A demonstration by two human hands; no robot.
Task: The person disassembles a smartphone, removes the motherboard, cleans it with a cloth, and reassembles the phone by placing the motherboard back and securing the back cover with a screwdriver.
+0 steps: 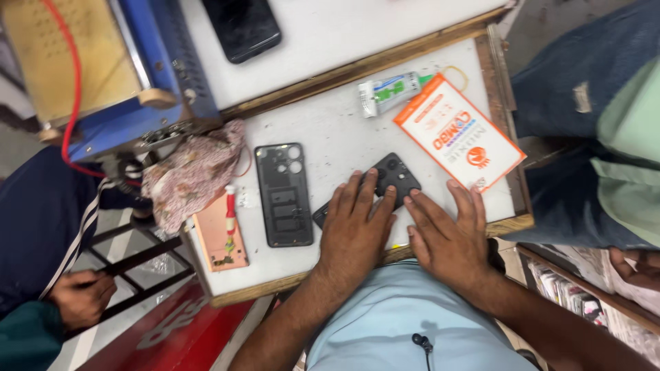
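The left hand (354,230) lay flat, fingers spread, pressing on a dark phone (385,182) on the white counter (330,124) — the phone's long axis ran diagonally, up and right from under the fingertips. The right hand (447,237) rested just beside it, fingers spread and holding nothing — its forefinger near the phone's camera end.

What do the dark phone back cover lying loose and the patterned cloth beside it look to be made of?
The phone back cover looks like moulded plastic with a matte dark grey inside: ribs, recesses and round camera cut-outs show, though a metal frame cannot be ruled out. The patterned cloth looks like thin woven fabric, probably cotton, soft and crumpled into folds with a faded floral print.
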